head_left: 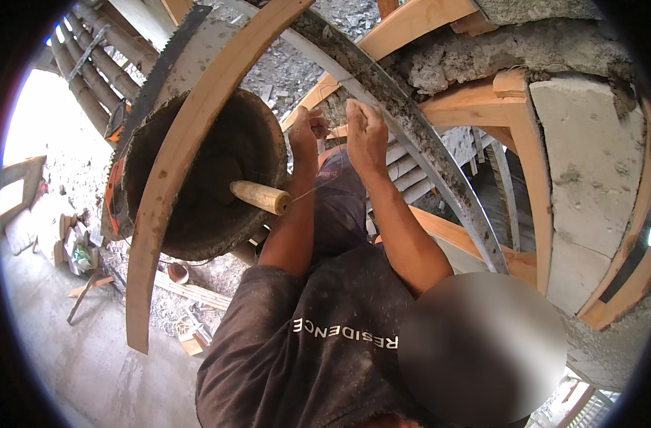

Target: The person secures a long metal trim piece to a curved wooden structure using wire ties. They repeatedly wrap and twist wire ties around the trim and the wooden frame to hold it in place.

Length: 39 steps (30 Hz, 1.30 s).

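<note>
My left hand (pixel 308 132) and my right hand (pixel 365 128) are raised side by side, fingers pinched together on a thin string (pixel 318 187). They sit just beside a long mortar-crusted plank (pixel 440 171) that runs diagonally past them. Left of my left forearm stands a dark, mortar-caked bucket (pixel 258 135). A tool's pale wooden handle (pixel 261 196) sticks out of it, close to my left wrist.
A pale wooden plank (pixel 179 164) lies across the bucket, and a hand saw (pixel 161 64) rests beside it. A grey concrete block (pixel 589 164) in a wooden frame is on the right. Bamboo poles (pixel 97 64) are at upper left, with rubble and scrap wood (pixel 90 285) on the floor below.
</note>
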{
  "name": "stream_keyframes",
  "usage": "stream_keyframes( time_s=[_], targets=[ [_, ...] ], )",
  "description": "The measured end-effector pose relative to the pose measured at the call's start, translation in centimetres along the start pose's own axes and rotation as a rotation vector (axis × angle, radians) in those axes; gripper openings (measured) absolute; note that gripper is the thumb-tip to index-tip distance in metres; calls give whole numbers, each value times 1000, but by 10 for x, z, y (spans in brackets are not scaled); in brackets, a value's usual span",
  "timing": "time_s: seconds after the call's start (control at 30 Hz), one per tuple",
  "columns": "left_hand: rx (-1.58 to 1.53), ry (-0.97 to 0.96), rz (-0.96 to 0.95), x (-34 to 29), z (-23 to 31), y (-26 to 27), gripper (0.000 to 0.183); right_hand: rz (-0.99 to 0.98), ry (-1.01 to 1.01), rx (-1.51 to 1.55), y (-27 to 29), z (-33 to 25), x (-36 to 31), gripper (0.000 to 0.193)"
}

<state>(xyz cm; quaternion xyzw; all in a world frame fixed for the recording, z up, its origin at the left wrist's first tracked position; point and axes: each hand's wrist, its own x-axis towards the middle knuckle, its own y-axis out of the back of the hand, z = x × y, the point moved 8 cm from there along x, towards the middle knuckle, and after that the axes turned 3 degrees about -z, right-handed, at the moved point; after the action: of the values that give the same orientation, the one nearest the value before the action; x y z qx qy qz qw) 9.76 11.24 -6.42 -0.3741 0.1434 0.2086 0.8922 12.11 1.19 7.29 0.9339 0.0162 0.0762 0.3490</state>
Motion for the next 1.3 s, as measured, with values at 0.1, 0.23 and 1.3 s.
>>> stream_keyframes(
  time_s=[0.1, 0.23, 1.3],
  targets=[
    [20, -39, 22, -6, 14, -8, 45, -51, -177, 315, -15, 28, -8, 27],
    [227, -105, -57, -3, 39, -29, 25, -133, -265, 500, -38, 46, -1, 23],
    [-249, -123, 9, 8, -18, -8, 31, -465, 87, -303, -38, -10, 19, 23]
  ],
)
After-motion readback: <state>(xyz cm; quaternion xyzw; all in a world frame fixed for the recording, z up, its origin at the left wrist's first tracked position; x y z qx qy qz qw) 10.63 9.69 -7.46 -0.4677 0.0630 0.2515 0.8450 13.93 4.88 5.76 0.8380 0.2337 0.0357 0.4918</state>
